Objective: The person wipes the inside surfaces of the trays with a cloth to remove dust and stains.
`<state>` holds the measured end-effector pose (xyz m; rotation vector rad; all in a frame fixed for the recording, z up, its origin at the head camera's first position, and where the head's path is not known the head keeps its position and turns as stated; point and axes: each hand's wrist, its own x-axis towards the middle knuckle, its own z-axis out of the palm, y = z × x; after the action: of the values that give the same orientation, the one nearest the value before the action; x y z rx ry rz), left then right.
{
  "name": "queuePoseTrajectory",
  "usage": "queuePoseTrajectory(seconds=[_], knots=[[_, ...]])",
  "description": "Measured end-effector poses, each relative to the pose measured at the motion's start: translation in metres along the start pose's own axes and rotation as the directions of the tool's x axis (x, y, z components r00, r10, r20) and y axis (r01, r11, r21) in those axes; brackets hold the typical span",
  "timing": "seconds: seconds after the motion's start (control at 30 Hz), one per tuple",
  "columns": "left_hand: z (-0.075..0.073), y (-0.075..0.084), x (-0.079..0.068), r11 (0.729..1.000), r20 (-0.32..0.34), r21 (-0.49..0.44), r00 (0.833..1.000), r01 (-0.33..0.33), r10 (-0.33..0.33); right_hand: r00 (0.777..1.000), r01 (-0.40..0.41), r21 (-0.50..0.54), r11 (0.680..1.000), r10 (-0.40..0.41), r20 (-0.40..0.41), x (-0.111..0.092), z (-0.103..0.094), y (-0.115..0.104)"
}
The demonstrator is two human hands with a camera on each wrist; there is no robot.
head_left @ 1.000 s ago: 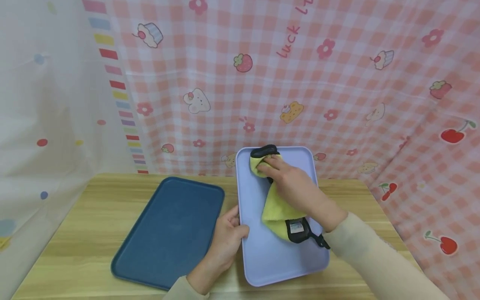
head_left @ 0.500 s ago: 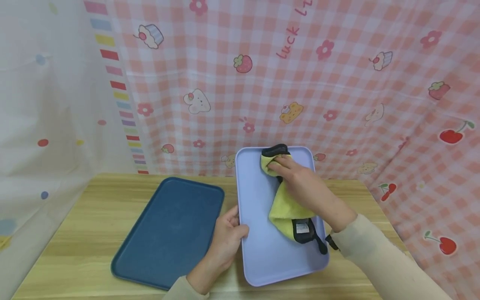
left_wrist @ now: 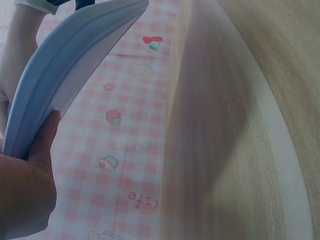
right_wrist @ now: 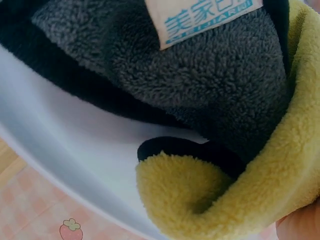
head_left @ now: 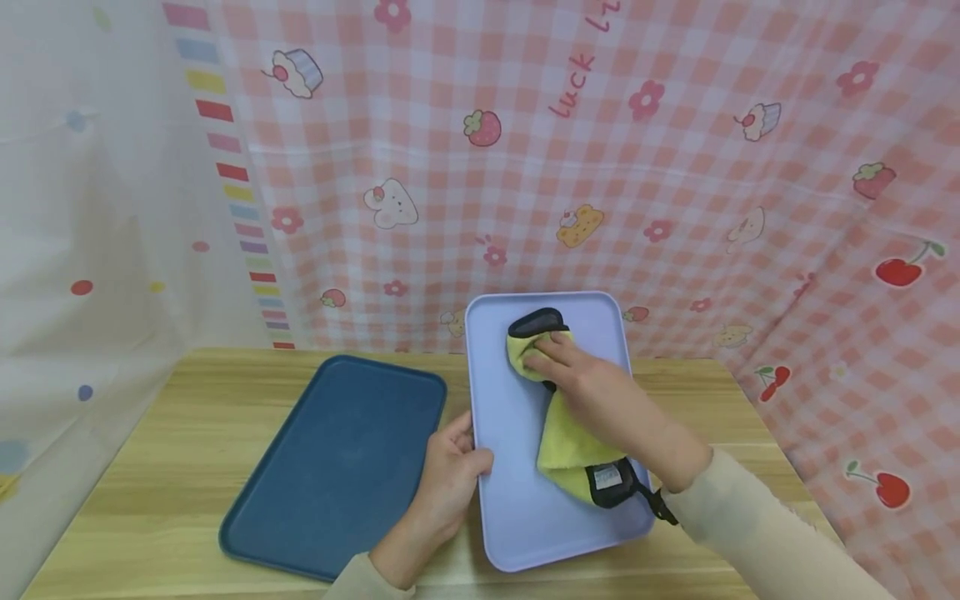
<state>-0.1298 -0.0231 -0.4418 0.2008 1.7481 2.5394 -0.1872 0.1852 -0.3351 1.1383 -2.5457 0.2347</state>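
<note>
My left hand (head_left: 450,471) grips the left edge of a lavender tray (head_left: 517,508), its thumb over the rim and its fingers behind. In the left wrist view the tray (left_wrist: 62,75) stands tilted, raised off the tabletop along the side in view. My right hand (head_left: 611,408) holds a bunched yellow cleaning cloth (head_left: 577,442) against the tray's inner face, in the upper half. The cloth has a dark grey side with black edging, and a white label (right_wrist: 205,20) shows in the right wrist view. Part of the cloth hangs below the hand, with a black loop at its end.
A dark blue tray (head_left: 337,475) lies flat on the wooden table (head_left: 150,467), left of the left hand. A pink checked curtain (head_left: 435,167) hangs right behind the table and along its right side. White dotted fabric (head_left: 75,208) hangs at the left.
The cloth and my right hand first slid right along the tray's top, then moved down and slightly left. My left hand keeps its hold, and the tray stays about where it was.
</note>
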Motion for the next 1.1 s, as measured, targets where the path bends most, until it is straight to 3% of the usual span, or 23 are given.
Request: queuePoseTrajectory(seconds=[0.4,1.1], knots=[[0.000,0.000,0.001,1.000,-0.004,-0.001,1.000,0.012,-0.012,0.997,0.083,-0.042,0.996,-0.083,0.002,-0.019,0.010,-0.015],[0.001,-0.003,0.001,0.999,-0.006,-0.026,0.999,0.045,-0.045,0.983,0.180,-0.010,0.984,-0.180,0.021,-0.063,0.024,-0.034]])
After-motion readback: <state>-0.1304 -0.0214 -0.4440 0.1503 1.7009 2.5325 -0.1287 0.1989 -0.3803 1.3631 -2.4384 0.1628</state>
